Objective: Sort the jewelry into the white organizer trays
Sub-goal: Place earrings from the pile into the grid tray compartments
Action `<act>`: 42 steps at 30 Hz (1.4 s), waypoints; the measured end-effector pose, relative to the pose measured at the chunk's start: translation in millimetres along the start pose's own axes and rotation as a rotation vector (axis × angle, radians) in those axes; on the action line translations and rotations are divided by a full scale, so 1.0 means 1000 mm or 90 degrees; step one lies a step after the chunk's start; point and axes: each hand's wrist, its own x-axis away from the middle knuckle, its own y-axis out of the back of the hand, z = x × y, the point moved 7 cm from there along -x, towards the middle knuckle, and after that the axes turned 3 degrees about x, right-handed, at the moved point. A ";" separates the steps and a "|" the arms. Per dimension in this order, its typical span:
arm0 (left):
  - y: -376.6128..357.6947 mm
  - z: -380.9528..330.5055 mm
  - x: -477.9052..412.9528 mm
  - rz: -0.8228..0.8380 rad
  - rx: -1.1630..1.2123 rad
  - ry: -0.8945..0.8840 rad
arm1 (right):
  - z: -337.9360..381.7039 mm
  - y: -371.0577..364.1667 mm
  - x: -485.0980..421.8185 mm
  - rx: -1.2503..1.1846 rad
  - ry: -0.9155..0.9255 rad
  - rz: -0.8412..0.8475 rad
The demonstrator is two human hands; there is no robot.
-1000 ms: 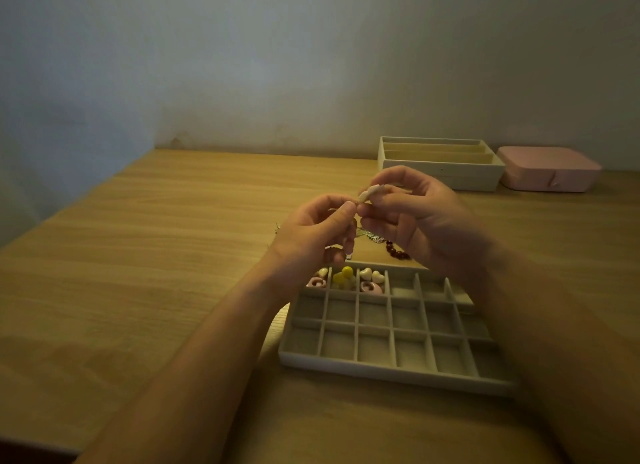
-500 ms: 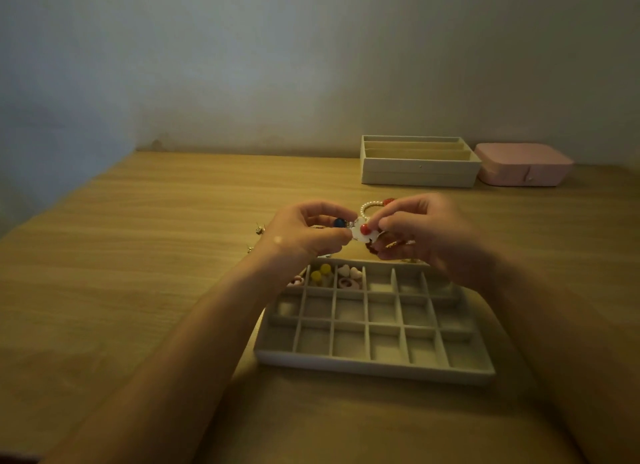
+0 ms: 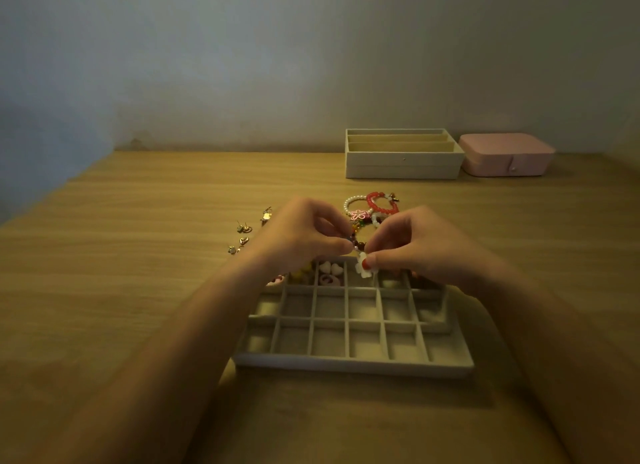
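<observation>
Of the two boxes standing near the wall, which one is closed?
The pink box, on the right: its lid is down. The white tray beside it is open-topped, showing long compartments.

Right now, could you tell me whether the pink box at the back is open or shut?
Shut. The pink box has its lid down on the base, with the front tab over the seam.

The left hand and right hand are bare, as are the forearms.

Our left hand and right hand cover the tray's far corners; the charm we pinch is blurred.
</observation>
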 end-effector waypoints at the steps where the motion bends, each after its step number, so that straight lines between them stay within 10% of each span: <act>1: 0.000 0.000 0.000 0.002 -0.021 -0.013 | -0.001 -0.001 0.000 0.014 0.003 0.000; 23: -0.002 -0.001 0.007 0.008 -0.181 -0.106 | 0.016 -0.022 0.006 0.341 0.042 -0.063; 42: -0.018 -0.006 0.009 0.056 -0.255 -0.124 | 0.003 -0.024 0.002 0.319 0.020 0.018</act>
